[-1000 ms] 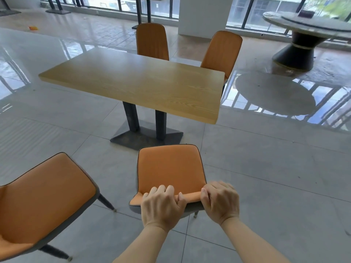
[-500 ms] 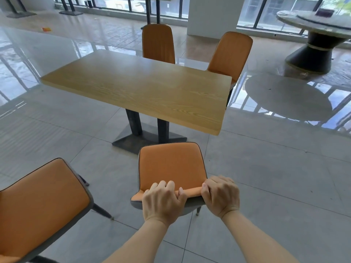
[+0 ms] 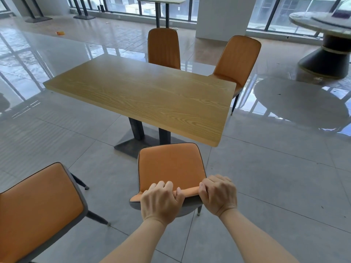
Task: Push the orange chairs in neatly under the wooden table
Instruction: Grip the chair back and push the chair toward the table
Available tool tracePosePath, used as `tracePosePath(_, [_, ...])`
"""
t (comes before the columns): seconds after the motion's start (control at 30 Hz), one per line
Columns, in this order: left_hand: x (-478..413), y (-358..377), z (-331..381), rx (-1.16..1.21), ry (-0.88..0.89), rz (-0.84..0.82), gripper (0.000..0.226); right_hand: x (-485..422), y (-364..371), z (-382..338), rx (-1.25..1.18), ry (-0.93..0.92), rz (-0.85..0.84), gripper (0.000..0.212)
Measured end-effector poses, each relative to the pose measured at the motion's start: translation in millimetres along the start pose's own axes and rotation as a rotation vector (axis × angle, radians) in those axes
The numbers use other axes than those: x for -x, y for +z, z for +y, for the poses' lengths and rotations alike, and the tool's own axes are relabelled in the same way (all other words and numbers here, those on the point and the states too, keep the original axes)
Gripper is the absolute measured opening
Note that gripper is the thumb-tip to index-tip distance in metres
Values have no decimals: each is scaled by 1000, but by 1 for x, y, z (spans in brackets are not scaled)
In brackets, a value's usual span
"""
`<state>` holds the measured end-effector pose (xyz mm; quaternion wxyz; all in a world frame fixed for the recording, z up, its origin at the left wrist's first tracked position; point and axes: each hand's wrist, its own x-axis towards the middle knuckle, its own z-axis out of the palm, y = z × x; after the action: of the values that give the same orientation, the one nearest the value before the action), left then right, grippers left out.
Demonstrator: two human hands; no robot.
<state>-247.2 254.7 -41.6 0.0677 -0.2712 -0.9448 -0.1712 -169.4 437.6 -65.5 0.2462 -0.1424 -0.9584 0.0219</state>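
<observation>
Around smooth orange chair back (image 3: 190, 191), left hand (image 3: 161, 201), right hand (image 3: 218, 196).

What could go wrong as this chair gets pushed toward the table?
1. The dark table base sits straight ahead of the held chair; its front legs, hidden here, might strike it and stop short.
2. The left hand and right hand grip only the backrest's top edge, so a push could twist the chair, leaving it crooked to the wooden table.

Bare left grip (image 3: 161, 203), bare right grip (image 3: 218, 196) — bare forearms (image 3: 140, 242) both
</observation>
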Motion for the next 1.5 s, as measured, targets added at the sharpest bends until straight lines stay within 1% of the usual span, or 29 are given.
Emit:
tracePosePath(0.3, [-19, 11, -2, -7, 34, -16, 36, -15, 11, 8, 30, 20, -11, 37])
tracePosePath(0.5, [-20, 14, -5, 6, 76, 63, 36, -16, 12, 7, 27, 19, 8, 37])
tracePosePath(0.73, [-24, 16, -3, -26, 66, 55, 37, -20, 15, 11, -20, 22, -50, 38])
tracePosePath(0.83, [-23, 12, 0, -52, 34, -6, 38, -20, 12, 11, -20, 24, -130, 40])
tracePosePath(0.97, [-23, -5, 12, -203, -74, -223, 47, -23, 1, 10, -18, 39, -245, 43])
tracePosePath(1.07, [-23, -19, 20, -161, -150, -302, 43, -26, -9, 7, -58, 66, -335, 44])
tracePosePath(1.17, [-17, -22, 18, -205, -111, -401, 36, -31, -17, 5, -91, 99, -449, 50])
tracePosePath(1.23, [-15, -23, 15, -219, -98, -460, 36, -35, -22, 5, -128, 93, -501, 56])
tracePosePath(1.3, [-13, -30, 16, -194, -132, -470, 41, -37, -29, 5, -163, 78, -506, 59])
tracePosePath(1.37, [-11, -40, 22, -143, -183, -434, 45, -37, -38, 5, -177, 61, -497, 54])
tracePosePath(1.43, [-9, -52, 28, -101, -218, -373, 42, -38, -49, 2, -182, 52, -484, 48])
tracePosePath(1.5, [-4, -63, 30, -89, -213, -318, 37, -41, -60, -4, -190, 45, -452, 41])
